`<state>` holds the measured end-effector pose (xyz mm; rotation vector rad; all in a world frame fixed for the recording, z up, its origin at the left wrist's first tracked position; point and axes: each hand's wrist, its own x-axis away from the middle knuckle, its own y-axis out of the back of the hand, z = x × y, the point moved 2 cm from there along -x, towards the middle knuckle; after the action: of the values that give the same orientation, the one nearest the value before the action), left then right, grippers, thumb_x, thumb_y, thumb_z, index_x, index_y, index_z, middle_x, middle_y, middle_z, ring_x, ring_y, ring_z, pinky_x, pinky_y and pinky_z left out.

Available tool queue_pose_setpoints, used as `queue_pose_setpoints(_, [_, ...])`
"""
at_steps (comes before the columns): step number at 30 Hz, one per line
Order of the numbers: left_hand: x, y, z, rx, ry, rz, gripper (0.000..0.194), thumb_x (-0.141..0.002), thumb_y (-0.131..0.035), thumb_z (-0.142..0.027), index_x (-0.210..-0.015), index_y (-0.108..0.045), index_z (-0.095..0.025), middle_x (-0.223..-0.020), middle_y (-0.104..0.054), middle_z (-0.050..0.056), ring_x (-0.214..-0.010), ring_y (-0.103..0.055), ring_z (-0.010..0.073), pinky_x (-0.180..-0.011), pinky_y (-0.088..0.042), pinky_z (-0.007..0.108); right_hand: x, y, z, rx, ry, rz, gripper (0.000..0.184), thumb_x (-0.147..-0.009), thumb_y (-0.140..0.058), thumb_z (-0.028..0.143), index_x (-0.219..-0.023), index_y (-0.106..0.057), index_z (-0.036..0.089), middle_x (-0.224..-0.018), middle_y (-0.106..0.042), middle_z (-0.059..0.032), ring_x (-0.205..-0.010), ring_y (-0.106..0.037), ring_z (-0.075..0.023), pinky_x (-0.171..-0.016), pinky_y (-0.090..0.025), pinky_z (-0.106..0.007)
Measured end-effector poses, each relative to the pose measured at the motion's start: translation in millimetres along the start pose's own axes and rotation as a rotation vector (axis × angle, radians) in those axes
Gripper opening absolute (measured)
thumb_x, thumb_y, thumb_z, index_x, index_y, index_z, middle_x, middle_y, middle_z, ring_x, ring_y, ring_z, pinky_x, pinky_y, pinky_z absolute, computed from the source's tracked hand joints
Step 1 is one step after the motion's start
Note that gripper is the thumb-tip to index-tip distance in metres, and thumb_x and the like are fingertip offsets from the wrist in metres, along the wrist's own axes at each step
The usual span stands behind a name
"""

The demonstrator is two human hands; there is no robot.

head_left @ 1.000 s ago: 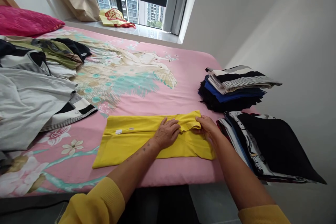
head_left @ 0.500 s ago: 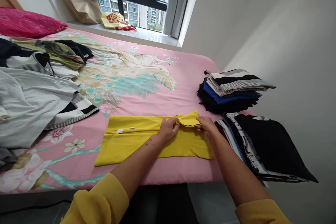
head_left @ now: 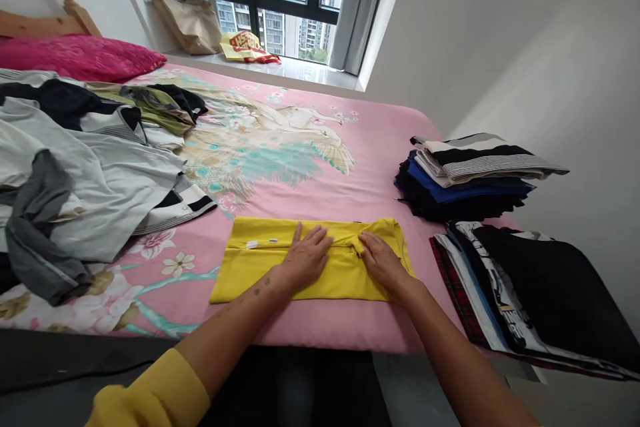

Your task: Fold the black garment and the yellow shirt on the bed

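A yellow shirt [head_left: 250, 273], folded into a long band, lies near the front edge of the pink flowered bed sheet [head_left: 310, 187]. My left hand [head_left: 305, 255] lies flat on the middle of it, fingers stretched out. My right hand [head_left: 379, 260] presses flat on the shirt's right part, fingers together and pointing left, almost touching my left hand. Both forearms reach in from below, with yellow sleeves pushed up.
A heap of unfolded clothes [head_left: 85, 167] covers the bed's left side. Two stacks of folded clothes sit at the right: a striped-topped stack [head_left: 465, 173] and a black-topped stack [head_left: 530, 287] by the wall. A pink pillow [head_left: 75, 57] and bags on the windowsill [head_left: 220, 33] lie beyond.
The raised sleeve fold that both hands pinched has been laid down. Both hands now rest flat on the shirt. The view has shifted, so everything sits further right.
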<state>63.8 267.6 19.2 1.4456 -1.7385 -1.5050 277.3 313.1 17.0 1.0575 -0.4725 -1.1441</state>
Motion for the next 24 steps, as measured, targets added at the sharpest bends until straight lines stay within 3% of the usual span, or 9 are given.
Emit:
queue_pose_setpoints(4, [28.8, 28.5, 43.5, -0.076, 0.056, 0.011, 0.025, -0.086, -0.047, -0.024, -0.106, -0.063, -0.024, -0.120, -0.059, 0.008, -0.114, -0.052, 0.0241, -0.101, -0.033, 0.048, 6.7, -1.8, 24.4, 0.078, 0.068, -0.079, 0.025, -0.090, -0.039, 0.026, -0.100, -0.060, 0.016, -0.104, -0.062, -0.0092, -0.101, -0.051, -0.0201, -0.094, -0.036, -0.034])
queue_pose_setpoints(7, [36.5, 39.8, 60.0, -0.100, 0.054, 0.029, 0.022, -0.086, -0.047, -0.024, -0.096, -0.066, -0.023, -0.105, -0.063, 0.007, -0.099, -0.056, 0.0217, -0.088, -0.042, 0.038, 3.9, -4.7, 56.2, 0.163, 0.207, -0.041, 0.020, -0.089, -0.043, 0.025, -0.088, -0.062, 0.019, -0.091, -0.062, -0.0061, -0.095, -0.050, -0.0192, -0.090, -0.034, -0.031])
queue_pose_setpoints(10, [34.6, 41.9, 65.2, -0.128, 0.027, 0.094, 0.023, -0.087, -0.043, -0.021, -0.091, -0.066, -0.023, -0.098, -0.063, 0.007, -0.091, -0.057, 0.0206, -0.082, -0.043, 0.035, -4.9, -17.6, 74.1, 0.282, 0.249, 0.034, 0.017, -0.087, -0.046, 0.021, -0.083, -0.062, 0.019, -0.086, -0.062, -0.0054, -0.092, -0.048, -0.0195, -0.087, -0.031, -0.031])
queue_pose_setpoints(15, [30.7, 41.5, 67.8, -0.165, -0.012, 0.185, 0.019, -0.085, -0.044, -0.017, -0.088, -0.063, -0.022, -0.092, -0.060, 0.007, -0.086, -0.055, 0.0203, -0.075, -0.042, 0.033, -20.4, -31.2, 75.1, 0.416, 0.198, 0.066, 0.015, -0.085, -0.046, 0.017, -0.087, -0.061, 0.019, -0.091, -0.061, -0.0063, -0.091, -0.048, -0.0194, -0.084, -0.029, -0.031])
queue_pose_setpoints(24, [34.7, 42.6, 66.4, -0.191, 0.000, 0.112, 0.014, -0.086, -0.046, -0.015, -0.086, -0.059, -0.020, -0.089, -0.057, 0.009, -0.084, -0.052, 0.0219, -0.071, -0.040, 0.034, -32.8, -41.8, 73.4, 0.602, 0.157, 0.132, 0.017, -0.081, -0.046, 0.015, -0.090, -0.060, 0.016, -0.093, -0.062, -0.0105, -0.088, -0.051, -0.0227, -0.076, -0.029, -0.034])
